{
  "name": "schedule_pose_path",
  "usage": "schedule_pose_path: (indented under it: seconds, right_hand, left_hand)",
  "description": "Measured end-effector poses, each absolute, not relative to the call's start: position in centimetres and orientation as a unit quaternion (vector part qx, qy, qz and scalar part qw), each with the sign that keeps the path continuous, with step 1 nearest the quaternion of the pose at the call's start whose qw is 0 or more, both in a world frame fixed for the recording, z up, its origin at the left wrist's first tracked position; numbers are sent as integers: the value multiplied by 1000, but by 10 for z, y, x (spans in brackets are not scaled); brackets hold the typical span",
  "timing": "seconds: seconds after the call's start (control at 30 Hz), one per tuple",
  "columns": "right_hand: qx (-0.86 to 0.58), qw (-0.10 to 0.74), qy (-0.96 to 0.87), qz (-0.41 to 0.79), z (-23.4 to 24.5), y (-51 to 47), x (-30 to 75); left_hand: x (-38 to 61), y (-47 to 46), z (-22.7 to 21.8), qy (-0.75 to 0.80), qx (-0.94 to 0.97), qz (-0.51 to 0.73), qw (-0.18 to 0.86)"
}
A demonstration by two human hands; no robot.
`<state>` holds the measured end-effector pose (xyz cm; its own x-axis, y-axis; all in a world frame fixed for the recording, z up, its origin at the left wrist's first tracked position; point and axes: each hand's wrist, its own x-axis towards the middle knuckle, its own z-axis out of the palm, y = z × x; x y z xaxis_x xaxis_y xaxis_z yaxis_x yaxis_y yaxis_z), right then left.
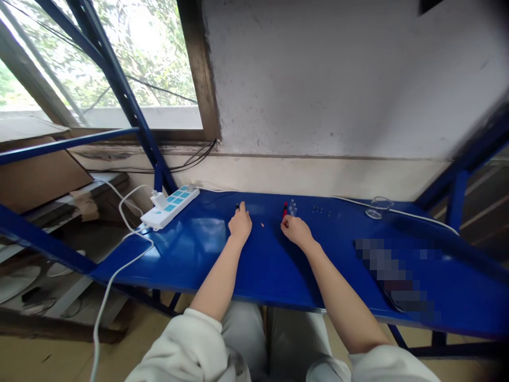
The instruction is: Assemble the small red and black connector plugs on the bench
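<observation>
My left hand (240, 224) rests palm down on the blue table, its index finger stretched forward. A small black piece (237, 206) lies right at its fingertips; whether they touch it I cannot tell. My right hand (296, 230) has its fingers pinched together, and what they hold is too small to make out. Just beyond those fingertips lies a small red-and-black object (285, 208), beside several clear little tube-like pieces (292, 207). Between my hands sits a tiny orange-pink bit (262, 225).
A white power strip (170, 207) with a plugged-in adapter and cable stands at the table's left. Several tiny clear pieces (320, 210) lie right of my right hand. Farther right are a clear round item (374, 213), a white cable (421, 218) and a blurred dark flat object (387, 270).
</observation>
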<state>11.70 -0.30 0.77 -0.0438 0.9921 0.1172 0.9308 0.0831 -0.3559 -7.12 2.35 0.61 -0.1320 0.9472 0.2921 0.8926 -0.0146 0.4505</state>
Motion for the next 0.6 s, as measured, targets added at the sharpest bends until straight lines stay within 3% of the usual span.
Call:
schedule_pose_path:
  seconds: [0.1,0.27,0.4,0.6]
  right_hand:
    - [-629,219,-738,105,6,-3,112]
    - [-586,363,-701,184,5,-5,103]
    - [-537,453,-662,261,7,-8,97]
    - [-495,530,-609,321,9,-7,93]
  left_hand:
    - [-68,25,5,635,661,384,107]
    - [-50,21,6,441,628,539,347]
    - [-38,12,10,344,615,546,453]
    - [-35,4,16,319,602,534,500]
